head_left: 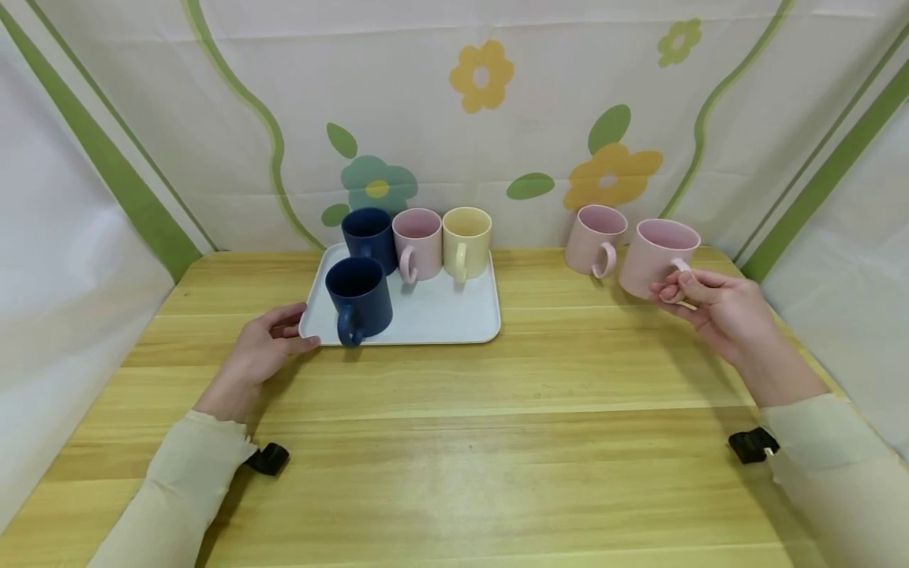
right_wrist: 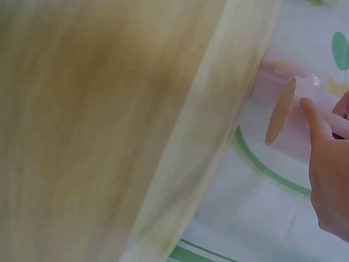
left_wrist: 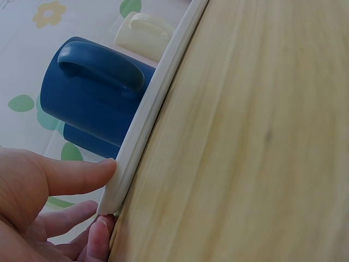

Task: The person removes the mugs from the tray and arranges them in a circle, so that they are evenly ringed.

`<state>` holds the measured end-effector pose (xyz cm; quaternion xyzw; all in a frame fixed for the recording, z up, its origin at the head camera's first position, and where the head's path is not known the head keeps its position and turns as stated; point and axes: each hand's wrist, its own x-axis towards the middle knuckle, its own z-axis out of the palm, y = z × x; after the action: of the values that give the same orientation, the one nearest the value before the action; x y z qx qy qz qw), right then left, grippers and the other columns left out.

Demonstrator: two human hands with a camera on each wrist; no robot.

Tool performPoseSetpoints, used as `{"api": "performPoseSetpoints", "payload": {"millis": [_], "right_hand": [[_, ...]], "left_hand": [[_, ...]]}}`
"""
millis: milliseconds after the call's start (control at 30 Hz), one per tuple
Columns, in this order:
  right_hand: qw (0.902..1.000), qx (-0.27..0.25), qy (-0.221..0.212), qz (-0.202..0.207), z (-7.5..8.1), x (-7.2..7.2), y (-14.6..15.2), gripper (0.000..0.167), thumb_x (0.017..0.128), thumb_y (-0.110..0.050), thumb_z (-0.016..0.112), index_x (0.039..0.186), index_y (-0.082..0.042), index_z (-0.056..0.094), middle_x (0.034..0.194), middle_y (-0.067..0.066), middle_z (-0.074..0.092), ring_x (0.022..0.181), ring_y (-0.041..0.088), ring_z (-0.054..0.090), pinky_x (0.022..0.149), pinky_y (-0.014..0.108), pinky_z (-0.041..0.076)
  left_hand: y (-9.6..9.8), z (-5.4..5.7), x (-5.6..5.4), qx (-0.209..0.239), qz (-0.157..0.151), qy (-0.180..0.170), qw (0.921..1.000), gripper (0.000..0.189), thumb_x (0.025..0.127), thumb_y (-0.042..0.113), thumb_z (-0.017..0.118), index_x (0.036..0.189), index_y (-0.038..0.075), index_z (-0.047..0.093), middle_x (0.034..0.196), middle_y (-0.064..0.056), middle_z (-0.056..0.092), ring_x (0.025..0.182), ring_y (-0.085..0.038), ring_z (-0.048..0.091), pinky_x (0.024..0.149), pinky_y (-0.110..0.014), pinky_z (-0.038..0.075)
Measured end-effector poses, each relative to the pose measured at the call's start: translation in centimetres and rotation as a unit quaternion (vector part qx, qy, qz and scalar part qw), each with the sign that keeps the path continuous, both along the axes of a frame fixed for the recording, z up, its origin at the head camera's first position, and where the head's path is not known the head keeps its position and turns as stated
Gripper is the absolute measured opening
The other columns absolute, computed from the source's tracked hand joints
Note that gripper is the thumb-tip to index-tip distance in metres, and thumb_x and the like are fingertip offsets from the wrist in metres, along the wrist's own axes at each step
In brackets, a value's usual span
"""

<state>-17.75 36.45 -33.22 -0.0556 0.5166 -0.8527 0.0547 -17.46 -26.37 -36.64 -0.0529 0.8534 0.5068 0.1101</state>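
Observation:
At the tray's front left corner, my left hand [head_left: 264, 347] pinches the white tray [head_left: 440, 319], thumb on its rim and fingertips under its edge. On the tray stand two navy blue mugs, the front one [head_left: 360, 300] and the back one [head_left: 371, 237], a pink mug [head_left: 419, 246] and a cream mug [head_left: 466, 241]. My right hand [head_left: 731, 312] grips the handle of another pink mug [head_left: 656, 260]. That mug's bare base shows in the right wrist view, raised off the table. Just left of it a further pink mug [head_left: 592, 241] stands on the table.
The wooden table [head_left: 454, 457] runs back to a white curtain [head_left: 426, 118] printed with flowers and leaves. More white cloth [head_left: 57, 276] hangs at both sides. The right wrist view catches the table's edge.

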Motion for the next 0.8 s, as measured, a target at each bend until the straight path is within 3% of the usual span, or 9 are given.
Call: {"api": "performPoseSetpoints", "payload": {"millis": [133, 367, 600, 800], "right_hand": [[0.9995, -0.01, -0.018, 0.024, -0.3, -0.6, 0.8, 0.03, 0.109, 0.004, 0.047, 0.105, 0.012, 0.076, 0.097, 0.021, 0.08, 0.1, 0.028, 0.08, 0.094, 0.04, 0.063], [0.9978, 0.041, -0.046, 0.024, -0.7, -1.5, 1.6, 0.03, 0.109, -0.001, 0.05, 0.108, 0.008, 0.079, 0.1, 0.015, 0.081, 0.096, 0.021, 0.079, 0.091, 0.035, 0.063], [0.9972, 0.037, -0.053, 0.038, -1.1, -1.9, 2.1, 0.032, 0.109, 0.002, 0.048, 0.105, 0.007, 0.079, 0.091, 0.015, 0.078, 0.097, 0.023, 0.08, 0.09, 0.034, 0.064], [0.9933, 0.074, -0.072, 0.052, -1.1, -2.2, 3.0, 0.03, 0.11, 0.001, 0.048, 0.101, 0.005, 0.077, 0.093, 0.014, 0.078, 0.098, 0.02, 0.079, 0.092, 0.032, 0.063]], "left_hand": [[0.1, 0.1, 0.1, 0.0, 0.001, 0.001, 1.0, 0.08, 0.102, 0.018, 0.073, 0.168, 0.007, 0.03, 0.165, -0.024, 0.042, 0.138, -0.035, 0.048, 0.081, -0.009, 0.046], [0.2, 0.1, 0.1, -0.003, 0.001, 0.006, 1.0, 0.08, 0.101, 0.017, 0.074, 0.167, 0.006, 0.031, 0.165, -0.023, 0.042, 0.137, -0.034, 0.049, 0.081, -0.009, 0.046], [0.2, 0.0, 0.1, 0.0, 0.003, 0.003, 1.0, 0.079, 0.102, 0.018, 0.073, 0.168, 0.007, 0.03, 0.164, -0.024, 0.043, 0.137, -0.035, 0.049, 0.081, -0.009, 0.045], [0.1, 0.0, 0.0, -0.001, 0.006, -0.001, 1.0, 0.08, 0.102, 0.018, 0.073, 0.168, 0.008, 0.03, 0.163, -0.024, 0.043, 0.136, -0.034, 0.049, 0.082, -0.01, 0.045]]}}
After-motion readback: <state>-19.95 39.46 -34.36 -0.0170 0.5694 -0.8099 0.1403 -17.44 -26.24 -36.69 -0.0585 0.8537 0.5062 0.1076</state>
